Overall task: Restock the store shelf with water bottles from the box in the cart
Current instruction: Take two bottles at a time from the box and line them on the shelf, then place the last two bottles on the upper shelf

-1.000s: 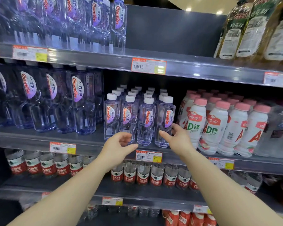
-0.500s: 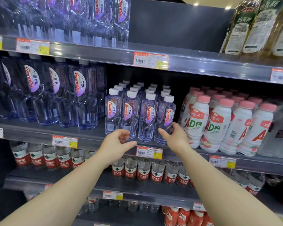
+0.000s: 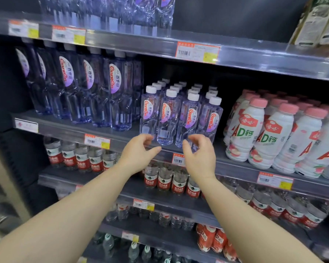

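clear plastic water bottles [image 3: 164, 118] standing in rows on the middle shelf [image 3: 68, 130], near its front edge. left hand [image 3: 139, 154] and right hand [image 3: 199, 158] just beside them, loosely curled, seemingly holding nothing. risk: knocking the front row over with a careless nudge.

clear glossy plastic water bottles [image 3: 165, 118], matt grey metal shelf [image 3: 68, 130]

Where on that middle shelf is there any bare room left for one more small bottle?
Bare shelf shows between the small water bottles and the pink-capped milk drinks. There is also a thin front strip where the left hand and right hand hover. The tall bottles stand crowded against the small ones.
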Demonstrator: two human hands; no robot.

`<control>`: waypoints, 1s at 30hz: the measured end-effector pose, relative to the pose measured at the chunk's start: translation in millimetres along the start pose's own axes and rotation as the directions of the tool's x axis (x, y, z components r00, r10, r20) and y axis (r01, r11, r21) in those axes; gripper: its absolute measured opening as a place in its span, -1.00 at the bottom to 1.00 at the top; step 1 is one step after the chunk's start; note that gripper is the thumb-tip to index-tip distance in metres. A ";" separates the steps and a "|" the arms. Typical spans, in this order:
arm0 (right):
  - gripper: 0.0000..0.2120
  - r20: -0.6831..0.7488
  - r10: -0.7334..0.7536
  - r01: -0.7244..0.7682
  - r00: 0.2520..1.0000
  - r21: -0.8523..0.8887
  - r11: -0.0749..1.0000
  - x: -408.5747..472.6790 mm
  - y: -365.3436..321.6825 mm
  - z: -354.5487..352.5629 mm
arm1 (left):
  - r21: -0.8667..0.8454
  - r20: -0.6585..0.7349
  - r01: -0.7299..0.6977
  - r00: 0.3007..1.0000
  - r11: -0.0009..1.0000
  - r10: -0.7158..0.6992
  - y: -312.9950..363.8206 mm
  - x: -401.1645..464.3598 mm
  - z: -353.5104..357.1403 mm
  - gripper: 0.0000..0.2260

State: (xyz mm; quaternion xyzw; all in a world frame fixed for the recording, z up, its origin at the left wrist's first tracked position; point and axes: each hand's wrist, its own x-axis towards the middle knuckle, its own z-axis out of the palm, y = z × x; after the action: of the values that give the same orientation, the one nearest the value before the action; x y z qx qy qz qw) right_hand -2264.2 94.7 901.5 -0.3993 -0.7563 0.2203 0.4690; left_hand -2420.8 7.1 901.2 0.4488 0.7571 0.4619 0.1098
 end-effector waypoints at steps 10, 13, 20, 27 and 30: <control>-0.63 0.475 -0.303 0.408 0.826 -0.133 0.903 -38.6 -45.8 85.3 | 0.505 -0.209 0.079 0.977 0.860 0.033 -72.7 -57.9 -54.6 -0.49; -0.64 0.536 -0.367 0.489 0.760 -0.101 0.866 -61.1 -60.2 116.5 | 0.674 -0.238 0.161 0.971 0.721 0.006 -112.9 -88.6 -89.4 -0.45; -0.45 0.714 -0.487 0.671 0.502 0.034 0.741 -138.3 -114.9 215.1 | 0.686 -0.391 0.476 0.879 0.550 -0.273 -201.4 -172.5 -166.4 -0.42; -0.43 0.771 -0.471 0.628 0.428 0.121 0.769 -204.0 -166.4 309.1 | 0.633 -0.475 0.605 0.796 0.483 -0.375 -285.3 -232.7 -250.1 -0.45; -0.43 0.781 -0.480 0.630 0.399 0.147 0.763 -227.4 -184.0 349.7 | 0.611 -0.502 0.653 0.757 0.448 -0.418 -318.2 -243.0 -280.5 -0.44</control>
State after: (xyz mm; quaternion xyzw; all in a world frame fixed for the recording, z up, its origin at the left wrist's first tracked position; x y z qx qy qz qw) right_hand -2592.0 -182.7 748.5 -0.0244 -0.9854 0.1353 0.1002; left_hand -2628.5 -405.5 741.0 0.1161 0.9868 0.0995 -0.0542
